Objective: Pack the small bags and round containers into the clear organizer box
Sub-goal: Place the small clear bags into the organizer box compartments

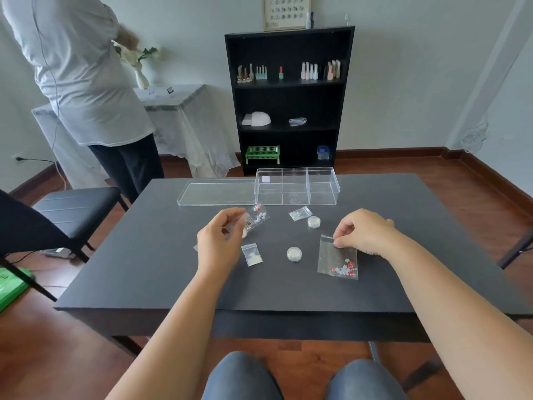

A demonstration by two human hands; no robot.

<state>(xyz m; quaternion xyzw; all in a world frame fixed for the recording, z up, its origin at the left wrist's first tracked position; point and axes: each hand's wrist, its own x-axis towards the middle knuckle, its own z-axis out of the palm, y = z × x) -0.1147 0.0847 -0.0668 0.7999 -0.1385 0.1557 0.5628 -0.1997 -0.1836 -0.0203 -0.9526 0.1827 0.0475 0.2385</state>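
Observation:
The clear organizer box (pixel 297 186) with three compartments stands at the far side of the dark table, its lid (pixel 216 193) lying flat to its left. My left hand (pixel 220 238) pinches a small clear bag with red and white bits (pixel 258 216), lifted off the table. My right hand (pixel 364 232) grips the top edge of a larger clear bag with red and white flowers (pixel 337 259) that lies on the table. Two small bags (pixel 252 254) (pixel 300 213) and two round containers (pixel 294 254) (pixel 313 222) rest between my hands.
The dark table (pixel 144 269) has a black chair (pixel 57 209) at its left. A person in a white shirt (pixel 83 82) stands at the back left by a draped side table. A black shelf (pixel 288 96) with bottles stands against the far wall.

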